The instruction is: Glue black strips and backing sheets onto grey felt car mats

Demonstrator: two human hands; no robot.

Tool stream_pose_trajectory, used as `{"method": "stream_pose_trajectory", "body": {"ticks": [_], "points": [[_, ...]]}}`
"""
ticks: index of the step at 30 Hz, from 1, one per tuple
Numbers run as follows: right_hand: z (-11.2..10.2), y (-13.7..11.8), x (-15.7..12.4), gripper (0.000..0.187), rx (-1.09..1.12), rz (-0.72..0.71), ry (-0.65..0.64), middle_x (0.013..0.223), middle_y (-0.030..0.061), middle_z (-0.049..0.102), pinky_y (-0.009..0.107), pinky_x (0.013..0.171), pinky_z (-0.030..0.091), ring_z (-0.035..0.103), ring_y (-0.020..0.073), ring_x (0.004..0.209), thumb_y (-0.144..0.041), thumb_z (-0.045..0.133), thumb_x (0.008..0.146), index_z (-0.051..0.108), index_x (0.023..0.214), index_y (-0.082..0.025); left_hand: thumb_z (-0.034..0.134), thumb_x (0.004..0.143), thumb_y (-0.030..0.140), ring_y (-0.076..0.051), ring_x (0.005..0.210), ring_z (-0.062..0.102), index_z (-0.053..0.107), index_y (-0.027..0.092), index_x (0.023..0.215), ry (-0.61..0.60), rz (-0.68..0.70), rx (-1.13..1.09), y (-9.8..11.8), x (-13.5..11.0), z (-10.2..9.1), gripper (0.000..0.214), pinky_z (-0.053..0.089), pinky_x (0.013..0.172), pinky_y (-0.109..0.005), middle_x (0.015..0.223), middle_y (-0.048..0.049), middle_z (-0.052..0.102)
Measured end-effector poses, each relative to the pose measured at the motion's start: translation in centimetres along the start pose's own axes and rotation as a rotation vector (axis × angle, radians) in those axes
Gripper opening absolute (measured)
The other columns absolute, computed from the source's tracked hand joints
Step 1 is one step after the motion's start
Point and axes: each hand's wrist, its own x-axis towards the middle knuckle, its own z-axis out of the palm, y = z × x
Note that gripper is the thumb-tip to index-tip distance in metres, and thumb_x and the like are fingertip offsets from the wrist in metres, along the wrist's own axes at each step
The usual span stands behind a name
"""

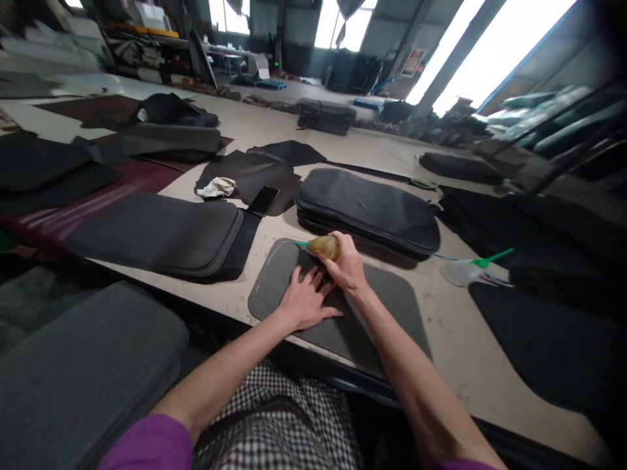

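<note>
My right hand (347, 264) is closed around a yellowish squeeze bottle (324, 248) with a green nozzle. The bottle lies tilted on its side, its nozzle pointing left over the far left corner of a dark grey mat with rounded corners (392, 297). Spread flat on that mat, my left hand (308, 297) has its fingers apart. Just beyond the mat stands a stack of black rounded pieces (367, 202). Whether anything flows from the nozzle cannot be made out.
Left of the mat lies another stack of dark pieces (161, 228), with a phone (263, 200) and a crumpled white cloth (217, 188) behind. A clear container (459, 272) with a green-tipped bottle stands right. Grey mats (88, 372) are piled low at left.
</note>
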Motion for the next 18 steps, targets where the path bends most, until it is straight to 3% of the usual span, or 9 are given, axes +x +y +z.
{"method": "stream_pose_trajectory", "body": {"ticks": [9,18], "points": [[-3.8,2.8,-3.2,0.054,-0.064,0.102,0.114,0.117,0.012,0.061,0.043,0.086,0.051,0.06,0.031,0.103,-0.053,0.064,0.085,0.055,0.127,-0.021,0.022,0.095,0.075,-0.031,0.153,0.026,0.043,0.026,0.154,-0.015,-0.001,0.075,0.2,0.0,0.2,0.079,0.016,0.121,-0.063,0.164,-0.0131,0.034],[-10.1,7.0,-7.9,0.05,-0.155,0.212,0.22,0.116,0.0109,0.062,0.043,0.088,0.05,0.061,0.0305,0.102,-0.052,0.065,0.085,0.057,0.124,-0.022,0.025,0.096,0.073,-0.03,0.154,0.023,0.041,0.03,0.155,-0.065,-0.002,0.136,0.4,0.2,0.3,0.074,0.015,0.122,-0.059,0.166,-0.0089,0.031]]}}
